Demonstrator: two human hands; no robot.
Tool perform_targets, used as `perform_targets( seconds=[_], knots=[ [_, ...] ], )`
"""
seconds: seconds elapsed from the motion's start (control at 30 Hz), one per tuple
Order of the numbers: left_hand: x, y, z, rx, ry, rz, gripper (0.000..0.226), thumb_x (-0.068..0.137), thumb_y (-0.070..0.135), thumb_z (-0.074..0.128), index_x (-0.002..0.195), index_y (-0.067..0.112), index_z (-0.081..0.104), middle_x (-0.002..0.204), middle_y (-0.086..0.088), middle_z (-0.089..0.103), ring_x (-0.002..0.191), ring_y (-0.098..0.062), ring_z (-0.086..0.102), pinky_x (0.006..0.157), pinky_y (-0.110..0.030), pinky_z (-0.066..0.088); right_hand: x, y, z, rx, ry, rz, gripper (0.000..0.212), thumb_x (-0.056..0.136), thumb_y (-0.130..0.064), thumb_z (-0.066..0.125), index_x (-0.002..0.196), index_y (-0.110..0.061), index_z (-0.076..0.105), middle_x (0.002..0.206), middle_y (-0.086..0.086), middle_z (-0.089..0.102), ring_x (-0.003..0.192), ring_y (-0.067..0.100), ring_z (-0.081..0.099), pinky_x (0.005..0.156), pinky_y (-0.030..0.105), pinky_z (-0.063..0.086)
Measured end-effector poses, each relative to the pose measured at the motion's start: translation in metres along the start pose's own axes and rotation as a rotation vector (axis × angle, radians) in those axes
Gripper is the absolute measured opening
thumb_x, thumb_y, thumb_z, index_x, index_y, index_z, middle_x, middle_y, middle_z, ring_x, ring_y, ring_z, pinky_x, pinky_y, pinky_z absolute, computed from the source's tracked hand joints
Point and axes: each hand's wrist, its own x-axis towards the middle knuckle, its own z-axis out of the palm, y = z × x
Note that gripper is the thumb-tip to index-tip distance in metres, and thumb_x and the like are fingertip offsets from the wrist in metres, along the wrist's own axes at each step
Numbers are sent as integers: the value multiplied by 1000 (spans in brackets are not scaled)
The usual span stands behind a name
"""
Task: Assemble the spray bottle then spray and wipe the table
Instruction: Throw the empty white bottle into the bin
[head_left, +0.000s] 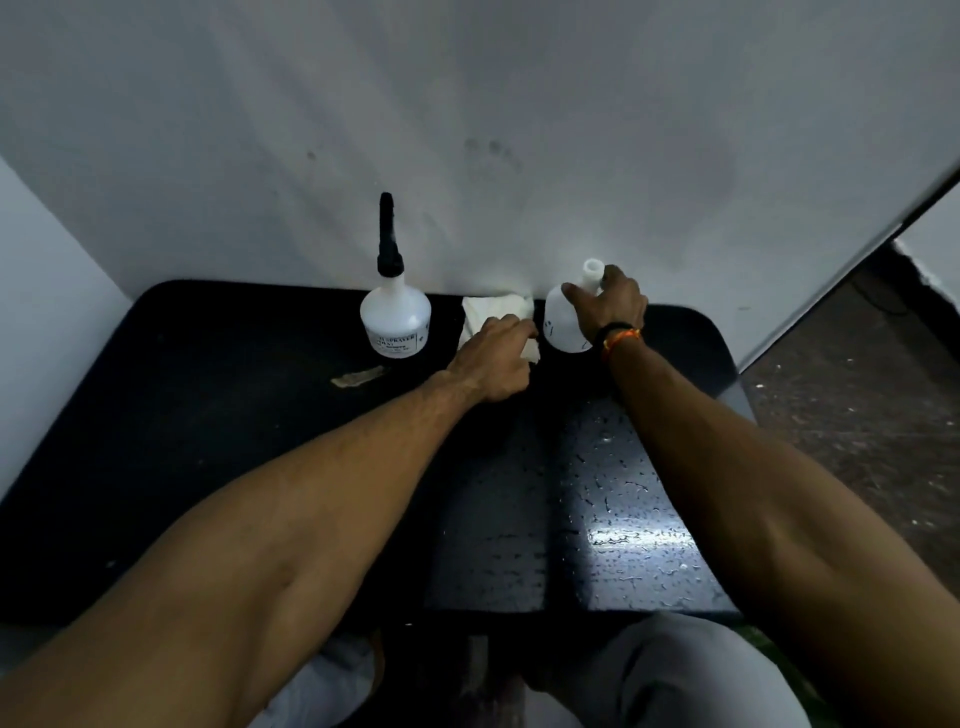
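Two white plastic bottles stand at the back of the black table (208, 441), against the wall. The left bottle (396, 317) carries a black spray head (388, 236) and a printed label. The right bottle (569, 317) has an open neck with no head, and my right hand (608, 306) is wrapped around its shoulder. Between the bottles lies a white cloth (493, 314). My left hand (498, 358) rests on the cloth's near edge, fingers curled onto it.
A small torn scrap (358, 375) lies on the table in front of the left bottle. The table's right half glistens with wet droplets (623, 519). A white wall rises just behind the table. Dark floor shows to the right.
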Motion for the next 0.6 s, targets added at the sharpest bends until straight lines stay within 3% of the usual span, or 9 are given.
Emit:
perform_targets(
  seconds=[0.17,0.3,0.6],
  knots=[
    [-16,14,4,-16,-8,11,51,89,10,55,139,9,49,141,-14,50,132,-33,43,107,-43,41,-30,26,-21,128,23,-5,46,84,-43,75,116,-10,67,117,15,71,110,35,64,86,32,48],
    [-26,49,3,-16,3,40,52,87,9,56,138,8,50,140,-15,51,131,-34,45,108,-42,41,-62,57,-55,193,136,71,42,81,-44,77,108,-13,71,110,14,73,106,37,65,77,28,40],
    [-63,171,50,-36,-111,183,58,87,11,56,143,13,43,138,-12,50,128,-31,45,104,-41,43,-129,130,-146,262,292,149,39,78,-43,79,100,-12,70,101,13,73,97,33,67,83,42,56]
  ],
)
